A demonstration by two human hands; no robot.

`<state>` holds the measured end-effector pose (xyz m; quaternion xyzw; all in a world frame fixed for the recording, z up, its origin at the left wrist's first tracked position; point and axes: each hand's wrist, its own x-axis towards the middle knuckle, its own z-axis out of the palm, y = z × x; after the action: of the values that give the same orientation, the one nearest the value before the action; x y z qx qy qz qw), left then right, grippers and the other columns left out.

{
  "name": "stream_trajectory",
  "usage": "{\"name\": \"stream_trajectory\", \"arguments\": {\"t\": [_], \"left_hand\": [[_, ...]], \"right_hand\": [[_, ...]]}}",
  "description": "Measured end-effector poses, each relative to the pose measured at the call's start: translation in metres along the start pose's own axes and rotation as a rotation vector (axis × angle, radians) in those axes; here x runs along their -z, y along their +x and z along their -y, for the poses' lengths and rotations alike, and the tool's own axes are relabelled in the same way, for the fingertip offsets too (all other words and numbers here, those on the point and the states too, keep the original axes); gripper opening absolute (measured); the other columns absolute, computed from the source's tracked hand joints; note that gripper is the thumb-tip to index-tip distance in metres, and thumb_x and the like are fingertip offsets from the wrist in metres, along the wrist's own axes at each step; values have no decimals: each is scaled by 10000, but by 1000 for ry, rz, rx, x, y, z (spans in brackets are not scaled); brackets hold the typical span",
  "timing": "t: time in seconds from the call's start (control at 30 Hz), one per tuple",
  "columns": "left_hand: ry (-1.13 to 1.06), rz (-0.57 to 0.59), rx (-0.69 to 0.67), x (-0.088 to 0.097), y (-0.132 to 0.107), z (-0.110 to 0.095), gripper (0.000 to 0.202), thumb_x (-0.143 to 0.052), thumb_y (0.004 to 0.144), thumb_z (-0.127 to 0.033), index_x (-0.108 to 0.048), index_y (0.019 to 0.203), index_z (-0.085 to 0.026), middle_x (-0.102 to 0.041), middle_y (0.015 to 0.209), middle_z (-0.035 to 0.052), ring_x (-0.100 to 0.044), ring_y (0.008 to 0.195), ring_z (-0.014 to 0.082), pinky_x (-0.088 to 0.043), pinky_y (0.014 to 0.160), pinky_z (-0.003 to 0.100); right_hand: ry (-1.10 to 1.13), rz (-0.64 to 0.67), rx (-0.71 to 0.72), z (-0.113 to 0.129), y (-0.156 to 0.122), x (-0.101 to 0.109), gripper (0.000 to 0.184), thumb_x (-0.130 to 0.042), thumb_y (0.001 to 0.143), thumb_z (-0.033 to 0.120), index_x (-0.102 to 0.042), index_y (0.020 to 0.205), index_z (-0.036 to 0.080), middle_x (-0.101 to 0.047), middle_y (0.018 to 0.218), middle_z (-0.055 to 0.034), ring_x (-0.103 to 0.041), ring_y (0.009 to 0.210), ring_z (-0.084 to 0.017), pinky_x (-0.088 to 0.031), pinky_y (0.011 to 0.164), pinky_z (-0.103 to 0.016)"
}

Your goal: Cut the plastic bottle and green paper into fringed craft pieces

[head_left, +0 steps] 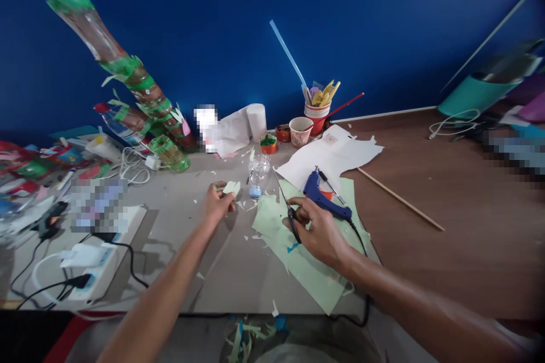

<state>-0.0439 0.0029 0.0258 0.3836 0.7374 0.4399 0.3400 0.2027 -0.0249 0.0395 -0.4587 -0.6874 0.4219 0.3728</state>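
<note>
My left hand (218, 204) pinches a small pale green paper piece (232, 187) above the grey table (187, 238). Over a light green paper sheet (306, 266), my right hand (317, 232) is closed round the dark handles of scissors (286, 207), whose blades point away from me. A blue glue gun (323, 198) lies just beyond the right hand, its cord trailing toward me. A small clear plastic bottle with a blue cap (258, 173) stands between the two hands.
A tall stack of bottles taped green and brown (128, 79) leans at the left. Cups of tools (317, 108), a paper roll (256, 120) and white paper (332, 156) sit at the back. A thin wooden stick (400, 199) lies at right. A power strip with cables (89, 264) is at left.
</note>
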Motion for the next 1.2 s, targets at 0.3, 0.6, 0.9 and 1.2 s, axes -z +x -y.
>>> {"name": "stream_trajectory", "arguments": {"t": [0.3, 0.6, 0.9, 1.2], "left_hand": [[127, 115, 107, 4, 3, -13, 406, -680, 613, -200, -438, 938, -194, -552, 494, -73, -496, 302, 109, -354, 370, 199], [479, -16, -287, 25, 2, -11, 123, -619, 687, -266, -545, 771, -214, -555, 522, -33, -514, 472, 138, -359, 486, 225], [904, 352, -585, -10, -54, -14, 193, -434, 808, -175, -581, 930, -199, -573, 1003, 106, -593, 770, 207, -440, 659, 304], [1026, 506, -485, -33, -61, -25, 367, -526, 784, -194, -501, 1148, -232, -491, 1244, 132, -635, 808, 226, -447, 641, 304]], "right_hand": [[16, -8, 6, -2, 0, 0, 253, -556, 784, 292, -540, 1001, 163, -355, 544, 72, -374, 485, -103, -355, 472, -205], [-9, -33, 31, -6, 1, 0, 287, -559, 797, 293, -533, 1049, 160, -402, 561, 68, -403, 511, -105, -372, 512, -204], [3, -56, 26, -2, 3, 3, 279, -558, 784, 261, -531, 1041, 155, -398, 571, 61, -393, 520, -102, -351, 482, -189], [4, -68, 43, -4, 4, 3, 272, -549, 770, 211, -540, 1038, 170, -407, 579, 61, -396, 516, -94, -360, 488, -178]]}}
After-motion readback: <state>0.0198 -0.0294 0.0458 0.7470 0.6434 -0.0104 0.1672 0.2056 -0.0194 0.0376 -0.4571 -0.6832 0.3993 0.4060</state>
